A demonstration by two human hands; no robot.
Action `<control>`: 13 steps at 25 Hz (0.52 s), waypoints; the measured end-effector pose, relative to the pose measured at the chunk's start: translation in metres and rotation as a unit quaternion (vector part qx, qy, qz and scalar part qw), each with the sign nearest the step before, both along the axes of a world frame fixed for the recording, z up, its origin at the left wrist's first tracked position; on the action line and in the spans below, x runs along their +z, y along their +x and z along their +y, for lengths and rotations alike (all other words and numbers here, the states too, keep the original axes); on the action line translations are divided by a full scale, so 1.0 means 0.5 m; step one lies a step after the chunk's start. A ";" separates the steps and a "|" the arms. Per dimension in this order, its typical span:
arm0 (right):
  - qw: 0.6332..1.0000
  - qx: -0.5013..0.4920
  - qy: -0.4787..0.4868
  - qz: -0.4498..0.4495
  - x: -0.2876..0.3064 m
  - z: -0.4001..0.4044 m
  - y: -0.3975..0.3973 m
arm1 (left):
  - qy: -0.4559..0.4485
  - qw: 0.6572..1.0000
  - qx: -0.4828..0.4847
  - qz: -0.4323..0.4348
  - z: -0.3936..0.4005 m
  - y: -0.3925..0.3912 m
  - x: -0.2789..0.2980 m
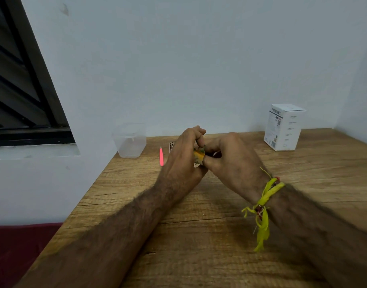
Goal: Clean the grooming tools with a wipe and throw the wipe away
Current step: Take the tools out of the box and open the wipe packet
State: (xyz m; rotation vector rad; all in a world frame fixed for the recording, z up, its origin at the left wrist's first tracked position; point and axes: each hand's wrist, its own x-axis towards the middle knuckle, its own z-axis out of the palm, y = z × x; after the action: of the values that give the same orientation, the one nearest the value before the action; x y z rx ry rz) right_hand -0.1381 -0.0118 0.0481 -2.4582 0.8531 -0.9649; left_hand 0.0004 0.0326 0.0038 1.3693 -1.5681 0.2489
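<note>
1. Head view: both your hands meet over the middle of the counter (220, 235). Your left hand (181, 161) and right hand (230, 161) each have fingers curled and pinching a small orange-and-green packet (199, 154) between them.
2. Judging by that two-handed pinch, you are tearing open a wipe sachet; no bare wipe shows yet, so cleaning has not begun.
3. The grooming tools lie on the counter just beyond your left hand: pink tweezers (161, 156), and beside them a dark metal tool (171, 145), partly hidden by your knuckles.
4. Next, free the wipe, keep it in one hand, and pick up the tweezers with the other.
5. A clear plastic cup (130, 142) stands by the wall, a likely spot for the used wipe; I cannot tell for certain.
</note>
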 end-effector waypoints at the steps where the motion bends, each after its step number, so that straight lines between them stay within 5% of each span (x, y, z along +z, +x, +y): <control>1: 1.000 0.000 0.005 -0.013 -0.001 -0.002 0.000 | 0.001 1.000 -0.001 0.002 0.000 -0.001 0.001; 9: 0.984 -0.015 0.116 -0.134 0.004 -0.048 -0.011 | 0.075 0.990 -0.062 0.098 0.011 0.041 0.018; 13: 0.910 0.002 0.286 -0.301 0.012 -0.066 -0.008 | 0.079 0.968 -0.081 0.222 -0.005 0.056 0.004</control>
State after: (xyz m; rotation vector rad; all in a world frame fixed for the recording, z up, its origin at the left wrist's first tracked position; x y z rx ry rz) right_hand -0.1420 -0.0448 0.0542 -1.5378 0.7616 -1.1731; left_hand 0.0284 0.0300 0.0057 1.2977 -1.3288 -0.2743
